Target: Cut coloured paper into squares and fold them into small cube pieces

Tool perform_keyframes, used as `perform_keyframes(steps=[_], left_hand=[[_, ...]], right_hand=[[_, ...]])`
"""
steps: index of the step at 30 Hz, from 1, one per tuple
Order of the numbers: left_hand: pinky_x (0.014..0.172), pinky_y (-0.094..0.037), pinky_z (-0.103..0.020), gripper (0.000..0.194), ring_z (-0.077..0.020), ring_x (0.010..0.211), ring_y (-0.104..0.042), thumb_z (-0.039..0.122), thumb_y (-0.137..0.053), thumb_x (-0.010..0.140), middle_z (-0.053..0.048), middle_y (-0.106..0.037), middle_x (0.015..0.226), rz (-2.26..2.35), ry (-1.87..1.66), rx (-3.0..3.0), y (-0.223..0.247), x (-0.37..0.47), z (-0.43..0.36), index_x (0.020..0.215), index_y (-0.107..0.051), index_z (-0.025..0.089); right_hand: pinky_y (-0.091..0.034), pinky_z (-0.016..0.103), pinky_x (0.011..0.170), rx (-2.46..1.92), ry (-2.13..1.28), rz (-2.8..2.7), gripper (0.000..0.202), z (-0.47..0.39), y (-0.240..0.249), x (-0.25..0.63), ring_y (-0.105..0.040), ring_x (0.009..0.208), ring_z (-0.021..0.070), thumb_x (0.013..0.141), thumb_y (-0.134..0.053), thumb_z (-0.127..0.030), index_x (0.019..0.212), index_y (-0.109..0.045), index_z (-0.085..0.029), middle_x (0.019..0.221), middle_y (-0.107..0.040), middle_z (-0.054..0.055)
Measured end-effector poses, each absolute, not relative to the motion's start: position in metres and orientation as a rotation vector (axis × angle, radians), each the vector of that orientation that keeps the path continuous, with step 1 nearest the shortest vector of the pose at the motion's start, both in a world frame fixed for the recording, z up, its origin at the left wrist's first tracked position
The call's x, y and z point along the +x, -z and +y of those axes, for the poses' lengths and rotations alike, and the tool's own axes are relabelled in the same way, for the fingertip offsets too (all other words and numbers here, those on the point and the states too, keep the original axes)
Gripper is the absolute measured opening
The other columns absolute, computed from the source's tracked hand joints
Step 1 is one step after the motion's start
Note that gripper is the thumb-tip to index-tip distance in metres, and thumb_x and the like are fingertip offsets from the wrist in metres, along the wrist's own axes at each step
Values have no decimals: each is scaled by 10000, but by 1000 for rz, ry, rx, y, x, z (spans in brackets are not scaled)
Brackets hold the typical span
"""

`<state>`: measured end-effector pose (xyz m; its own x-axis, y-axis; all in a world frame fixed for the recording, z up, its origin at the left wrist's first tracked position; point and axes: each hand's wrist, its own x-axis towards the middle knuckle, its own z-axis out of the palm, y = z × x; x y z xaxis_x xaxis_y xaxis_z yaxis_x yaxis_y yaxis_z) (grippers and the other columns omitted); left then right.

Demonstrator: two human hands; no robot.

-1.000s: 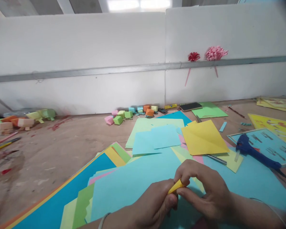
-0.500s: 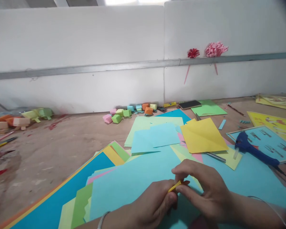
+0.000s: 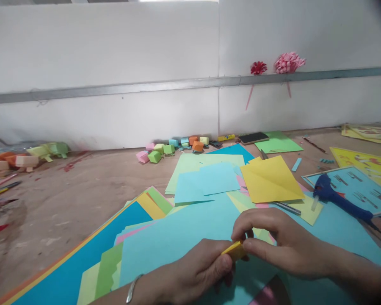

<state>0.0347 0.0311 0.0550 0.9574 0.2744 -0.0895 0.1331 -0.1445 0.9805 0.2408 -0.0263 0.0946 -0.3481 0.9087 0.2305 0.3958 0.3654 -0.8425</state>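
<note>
A small folded piece of yellow paper is pinched in my left hand, between thumb and forefinger. From the other side my right hand grips the far end of the same piece with thumb and fingertips. Both hands are held above a large light blue sheet. Just beyond my right hand lies a square yellow sheet, with a metallic pen-like tool partly under it.
Stacked coloured sheets spread to the left. A blue glue gun rests on a light blue card at the right. Several small paper cubes, a glue stick and a phone line the white wall.
The yellow paper has turned so that its broad face shows more. My right hand has shifted slightly right and its fingers have closed nearer the paper.
</note>
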Motion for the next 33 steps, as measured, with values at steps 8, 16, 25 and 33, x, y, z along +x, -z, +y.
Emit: perform_keyframes(steps=[8,16,25,33], left_hand=[[598,-378,-222,578,-116,629,-458,657,-223,948,3,-495,705,269,39,1775,-59,34,39,807,-504,173],[579,-345,-223,543,-114,612,-414,632,-219,959,10,-467,685,328,86,1797,-58,35,38,770,-453,180],[555,-326,-216,487,-106,592,-374,566,-209,987,21,-439,676,362,141,1794,-59,36,34,751,-410,190],[603,-353,-220,531,-109,620,-417,611,-222,970,12,-481,684,404,102,1767,-57,35,33,756,-446,180]], right_hand=[[-538,219,657,-1232,-1158,-1984,239,-25,-103,250,-676,741,144,819,-596,-94,923,-760,-233,840,-746,7],[-476,208,583,-1335,-911,-2077,272,-26,-95,245,-651,642,125,749,-559,-24,811,-752,-206,731,-731,-8],[-445,218,590,-1396,-770,-2127,218,-30,-89,242,-629,628,121,747,-582,-36,758,-726,-199,707,-720,-12],[-425,186,599,-1447,-827,-1980,197,-35,-92,235,-594,612,95,712,-554,-41,681,-689,-182,670,-697,-23]])
